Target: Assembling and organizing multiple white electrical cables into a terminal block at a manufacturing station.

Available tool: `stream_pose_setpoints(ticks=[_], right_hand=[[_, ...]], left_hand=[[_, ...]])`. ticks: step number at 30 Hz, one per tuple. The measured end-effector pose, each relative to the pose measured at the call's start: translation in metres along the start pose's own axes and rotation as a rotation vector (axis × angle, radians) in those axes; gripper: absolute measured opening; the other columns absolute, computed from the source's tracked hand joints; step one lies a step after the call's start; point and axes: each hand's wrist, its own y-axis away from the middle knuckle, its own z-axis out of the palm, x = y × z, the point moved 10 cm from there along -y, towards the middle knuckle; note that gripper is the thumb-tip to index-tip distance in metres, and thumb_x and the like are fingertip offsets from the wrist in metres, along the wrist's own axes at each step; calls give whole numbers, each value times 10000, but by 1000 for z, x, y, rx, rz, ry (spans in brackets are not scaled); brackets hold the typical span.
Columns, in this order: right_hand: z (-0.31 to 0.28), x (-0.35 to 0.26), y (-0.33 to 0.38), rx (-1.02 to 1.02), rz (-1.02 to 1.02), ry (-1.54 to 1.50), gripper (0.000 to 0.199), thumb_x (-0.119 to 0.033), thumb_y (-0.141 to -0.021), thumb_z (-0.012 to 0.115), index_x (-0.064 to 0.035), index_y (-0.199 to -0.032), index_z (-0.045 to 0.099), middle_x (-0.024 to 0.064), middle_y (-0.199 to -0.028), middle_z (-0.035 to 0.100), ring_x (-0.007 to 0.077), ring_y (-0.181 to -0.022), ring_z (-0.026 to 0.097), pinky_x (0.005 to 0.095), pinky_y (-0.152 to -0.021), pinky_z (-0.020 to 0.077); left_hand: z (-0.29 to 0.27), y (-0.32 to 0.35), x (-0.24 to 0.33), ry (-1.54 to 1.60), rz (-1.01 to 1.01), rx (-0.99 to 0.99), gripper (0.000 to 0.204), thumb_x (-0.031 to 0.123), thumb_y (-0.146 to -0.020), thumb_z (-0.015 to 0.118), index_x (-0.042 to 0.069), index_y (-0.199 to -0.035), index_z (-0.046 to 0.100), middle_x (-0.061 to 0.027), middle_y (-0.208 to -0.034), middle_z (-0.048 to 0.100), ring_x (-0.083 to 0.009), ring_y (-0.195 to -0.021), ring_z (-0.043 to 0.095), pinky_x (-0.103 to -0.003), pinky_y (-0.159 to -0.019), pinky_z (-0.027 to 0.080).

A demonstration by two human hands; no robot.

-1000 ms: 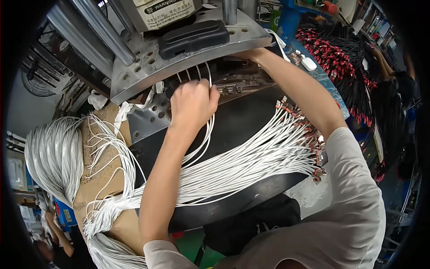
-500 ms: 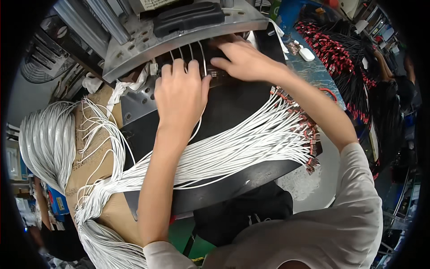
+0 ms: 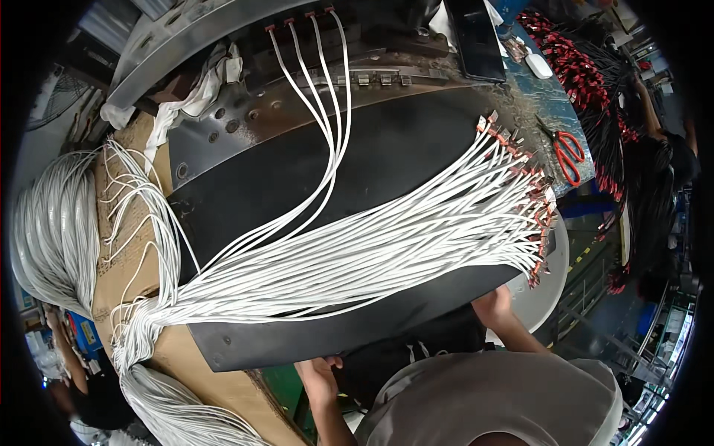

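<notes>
Both hands are at the near edge of a black board [image 3: 357, 331]. My left hand [image 3: 318, 377] is at that edge left of middle, with a thumb tip showing and its other fingers hidden under the board. At the board's right front corner is my right hand [image 3: 494, 308], its fingertips hidden by the edge. Across the board lies a fanned bundle of white cables [image 3: 372, 249], with red-and-metal ends [image 3: 537, 215] at the right. Several separate white cables [image 3: 327, 111] curve from it to the machine, their red ends [image 3: 310, 15] seated in a dark fixture.
A perforated metal plate [image 3: 216, 126] and small metal clips [image 3: 384, 79] lie beyond the board. On the blue table are red-handled scissors [image 3: 569, 157], a phone [image 3: 477, 41] and a white mouse-shaped object [image 3: 538, 66]. Coiled cables [image 3: 56, 230] sit left. Other people work at both sides.
Both hands have left the fixture and come back to the board's near edge. The separate cables stay at the fixture. The view has shifted, and the scissors and phone now show.
</notes>
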Motion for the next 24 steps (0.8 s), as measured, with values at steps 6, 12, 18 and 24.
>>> stream_pose_setpoints(ticks=[6, 12, 18, 24], right_hand=[[4, 9, 0, 4, -153, -456, 547, -451, -1001, 441, -93, -1415, 464, 54, -1440, 501, 228, -1334, 454, 398, -1115, 324], [8, 5, -3, 22, -142, -418, 578, -462, -1000, 439, -86, -1439, 443, 54, -1461, 489, 231, -1361, 426, 396, -1122, 318], [13, 7, -10, -1, -157, -471, 564, -461, -996, 440, -44, -1374, 474, 70, -1354, 550, 227, -1235, 516, 414, -1098, 335], [141, -78, 74, -748, 106, -136, 304, -300, -928, 617, -9, -885, 543, 90, -847, 558, 202, -804, 542, 475, -988, 392]], left_hand=[[-21, -16, 2, -20, 229, 114, 203, 208, -1032, 457, 27, -1108, 504, -104, -787, 599, -201, -643, 588, -364, -555, 485], [-26, -18, 4, -43, 224, 176, 180, 174, -1035, 437, 25, -1113, 498, -110, -793, 608, -202, -652, 594, -371, -563, 497], [-26, -6, 9, -118, 110, 323, 222, 156, -1035, 501, 13, -1205, 511, -115, -931, 652, -198, -754, 635, -341, -612, 531], [143, 47, 53, -871, -152, -954, 214, 184, -979, 648, 15, -1102, 692, -66, -935, 747, -107, -710, 671, -239, -600, 511]])
